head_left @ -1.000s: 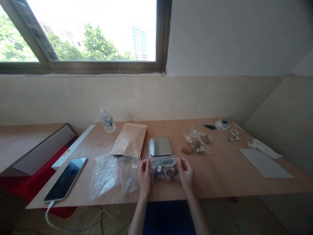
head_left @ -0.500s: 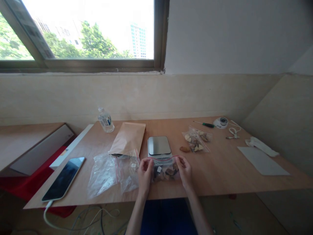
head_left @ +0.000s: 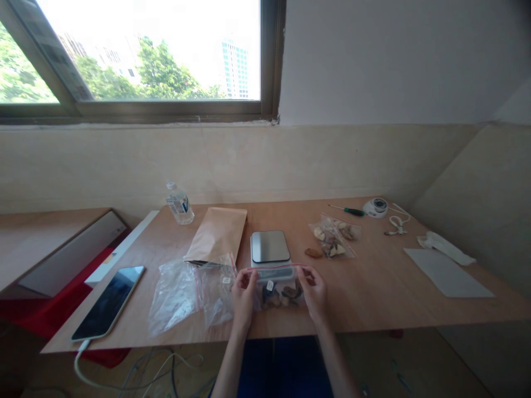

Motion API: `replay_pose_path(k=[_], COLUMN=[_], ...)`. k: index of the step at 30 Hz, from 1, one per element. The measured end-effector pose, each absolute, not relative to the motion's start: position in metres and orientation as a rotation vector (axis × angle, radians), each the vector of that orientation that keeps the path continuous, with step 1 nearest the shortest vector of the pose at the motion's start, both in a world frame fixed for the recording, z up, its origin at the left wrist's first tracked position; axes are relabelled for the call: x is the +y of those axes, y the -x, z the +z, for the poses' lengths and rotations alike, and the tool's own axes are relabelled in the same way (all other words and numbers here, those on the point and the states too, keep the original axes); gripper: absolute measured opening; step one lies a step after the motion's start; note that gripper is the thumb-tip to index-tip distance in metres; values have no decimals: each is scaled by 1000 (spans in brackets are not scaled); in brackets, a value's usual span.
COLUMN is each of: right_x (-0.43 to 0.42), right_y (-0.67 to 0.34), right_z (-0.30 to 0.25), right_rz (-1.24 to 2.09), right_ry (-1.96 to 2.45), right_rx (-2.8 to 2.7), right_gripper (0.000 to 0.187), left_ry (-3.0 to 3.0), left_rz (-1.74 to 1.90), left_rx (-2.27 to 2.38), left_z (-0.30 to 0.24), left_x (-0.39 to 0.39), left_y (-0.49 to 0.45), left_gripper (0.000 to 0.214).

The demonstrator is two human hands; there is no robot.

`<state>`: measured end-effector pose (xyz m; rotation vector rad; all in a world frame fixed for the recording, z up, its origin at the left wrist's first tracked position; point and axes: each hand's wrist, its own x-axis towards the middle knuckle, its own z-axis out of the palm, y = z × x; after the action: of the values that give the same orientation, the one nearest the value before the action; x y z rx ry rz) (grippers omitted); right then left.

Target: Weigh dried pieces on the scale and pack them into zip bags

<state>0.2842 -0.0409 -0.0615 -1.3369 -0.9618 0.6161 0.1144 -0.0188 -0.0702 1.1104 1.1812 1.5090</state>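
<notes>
Clear glossy plastic bag (head_left: 279,287); matt wood table (head_left: 373,287); brushed metal scale (head_left: 270,246).

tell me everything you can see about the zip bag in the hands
The zip bag is small and of clear plastic, with a red strip along its top edge and a small white label. It holds brown and pale chunks. The left hand and right hand pinch its upper corners, upright near the front edge of the table, before the scale. Whether its seal is closed cannot be told.
</notes>
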Motion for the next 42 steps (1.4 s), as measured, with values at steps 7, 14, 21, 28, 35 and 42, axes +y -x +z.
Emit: replay_pose_path(k=[7,14,21,28,35,42], right_x=[-41,-43,-41,-39,-41,-44], right_y=[-284,-284,-284,-284,-286,-288], right_z=[-61,-59,-62,-66,-64,-62], right_rz=[607,812,831,768,769,1024], right_ry=[1296,1207,1226,1246,1251,1174], right_rx=[-946,-1013,-988,-976,-981,-1010], right_gripper=[30,29,27,26,27,29], left_ry=[-1108,-1145,-1152,-1209,-1237,-1166], left_rz=[1502,1425,1425,1431,1418,1289], left_rx=[1191,1151,1171,1234,1186,1118], left_z=[-62,-61,-60,-53,-55,-50], left_x=[-21,-23,-25,-29,-28,-30], left_y=[-116,-117,-116,-117,-117,-121], left_gripper=[26,26,26,25,26,28])
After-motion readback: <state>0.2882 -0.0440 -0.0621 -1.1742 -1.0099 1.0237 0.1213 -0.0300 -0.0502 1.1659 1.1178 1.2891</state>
